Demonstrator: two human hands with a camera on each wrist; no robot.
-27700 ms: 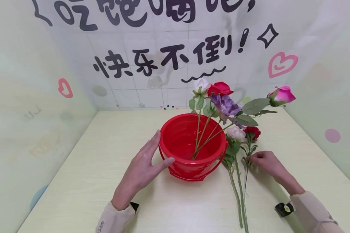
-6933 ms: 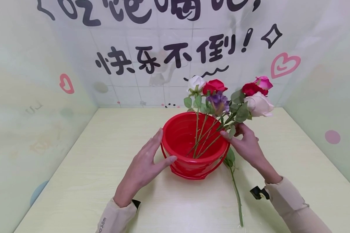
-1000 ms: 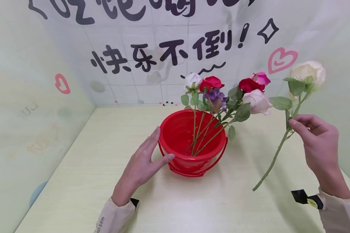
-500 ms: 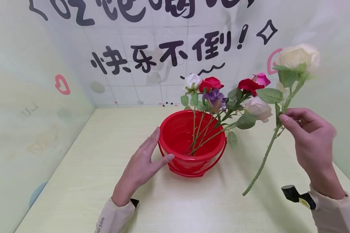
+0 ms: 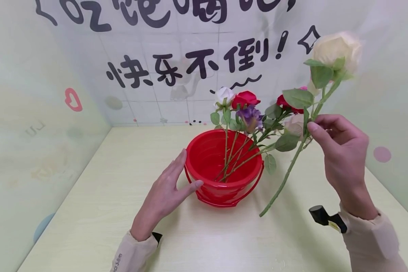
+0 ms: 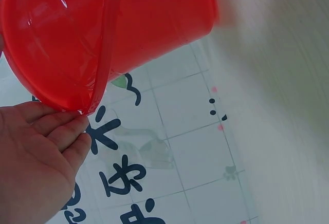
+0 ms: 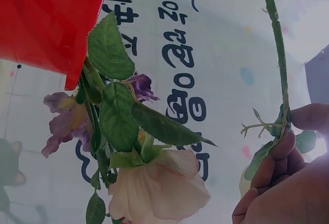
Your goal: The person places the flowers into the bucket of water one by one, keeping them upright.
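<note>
A red bucket [image 5: 224, 193] stands on the table with several artificial flowers leaning in it, among them a white rose [image 5: 224, 97], a red rose [image 5: 246, 99] and a purple flower [image 5: 250, 118]. My left hand [image 5: 164, 196] rests against the bucket's left rim, fingers straight and thumb at the front edge; the left wrist view shows its fingertips at the rim. To the right, my right hand [image 5: 343, 151] pinches the green stem of a cream rose [image 5: 336, 53] between thumb and fingers. That stem's lower end hangs in the air, right of the bucket. A pale pink rose [image 7: 159, 185] is partly hidden in the head view.
The pale wooden table [image 5: 98, 211] reaches back to a white wall sheet [image 5: 149, 109] with black lettering. Side walls close in left and right. The bucket's red handle [image 5: 255, 189] hangs down at its front right.
Since a second ago my right hand has carried the cream rose left and up, nearer the bucket. Earlier, more flowers lay on the table beside the bucket. My left hand has kept its place.
</note>
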